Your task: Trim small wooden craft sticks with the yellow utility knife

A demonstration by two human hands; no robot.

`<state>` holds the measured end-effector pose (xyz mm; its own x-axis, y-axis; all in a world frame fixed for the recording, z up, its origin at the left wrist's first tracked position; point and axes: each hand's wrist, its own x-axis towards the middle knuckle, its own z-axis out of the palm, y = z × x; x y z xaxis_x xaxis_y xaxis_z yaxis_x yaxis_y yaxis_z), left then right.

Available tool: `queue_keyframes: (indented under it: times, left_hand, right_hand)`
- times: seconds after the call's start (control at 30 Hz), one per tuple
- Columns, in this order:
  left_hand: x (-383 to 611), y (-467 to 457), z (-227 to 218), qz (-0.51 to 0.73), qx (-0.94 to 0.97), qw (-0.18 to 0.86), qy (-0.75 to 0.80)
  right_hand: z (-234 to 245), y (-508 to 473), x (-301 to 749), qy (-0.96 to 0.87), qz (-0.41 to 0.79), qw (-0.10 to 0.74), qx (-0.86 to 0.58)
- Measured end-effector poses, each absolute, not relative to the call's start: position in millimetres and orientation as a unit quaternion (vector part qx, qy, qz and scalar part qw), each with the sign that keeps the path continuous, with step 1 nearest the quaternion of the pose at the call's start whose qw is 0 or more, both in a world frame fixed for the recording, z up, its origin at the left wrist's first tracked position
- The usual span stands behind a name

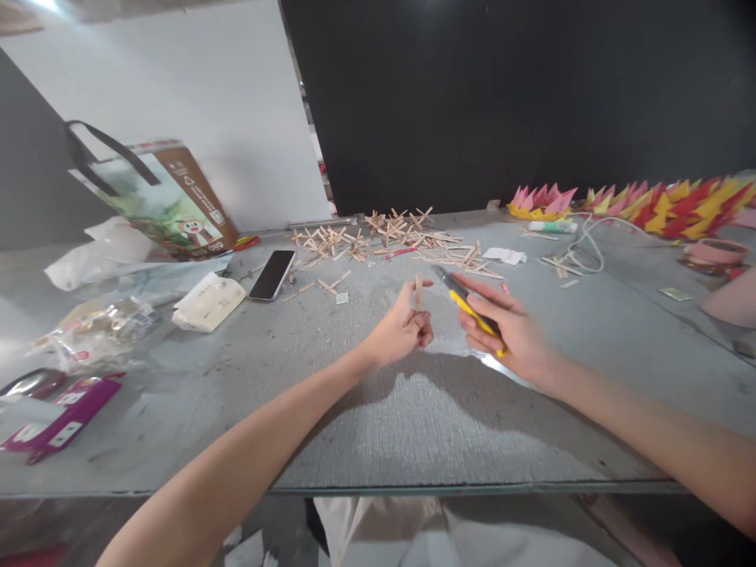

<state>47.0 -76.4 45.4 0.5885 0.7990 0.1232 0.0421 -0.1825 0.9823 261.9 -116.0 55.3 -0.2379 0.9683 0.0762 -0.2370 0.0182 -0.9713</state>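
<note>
My left hand (407, 323) is closed around a short wooden craft stick (419, 293), which stands upright between the fingers. To its right, my right hand (502, 323) grips a yellow and black utility knife (472, 309). The knife's tip points up and left toward the stick, with a gap between them. Beyond both hands lies a loose heap of wooden craft sticks (390, 230), several of them joined in crosses. A pair of crossed sticks (334, 283) and a small pale square (342, 298) rest left of my left hand.
On the left are a phone (272, 275), a tissue pack (209, 302), a printed bag (171, 201), clear plastic packaging (106, 327) and a purple package (68, 417). On the right are folded paper pieces (679, 206), a glue tube (552, 226), a white cable (584, 240) and tape rolls (716, 252).
</note>
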Motion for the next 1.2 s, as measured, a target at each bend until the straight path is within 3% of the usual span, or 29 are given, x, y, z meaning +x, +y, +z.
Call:
queue_keyframes:
  times: [0.23,0.37,0.53,1.2]
  left_hand:
    - [52,-80,44,0.317,0.676,0.582,0.322]
    - [53,-85,50,0.303,0.683,0.571,0.340]
    - [59,-91,48,0.269,0.701,0.563,0.345]
    - [64,-101,39,0.247,0.731,0.547,0.323]
  right_hand:
    - [55,-107,274,-0.594,0.409,0.553,-0.418]
    - [49,-113,266,-0.679,0.280,0.484,-0.477]
    - [46,-118,259,-0.734,0.203,0.431,-0.483]
    - [40,-118,255,-0.765,0.174,0.417,-0.459]
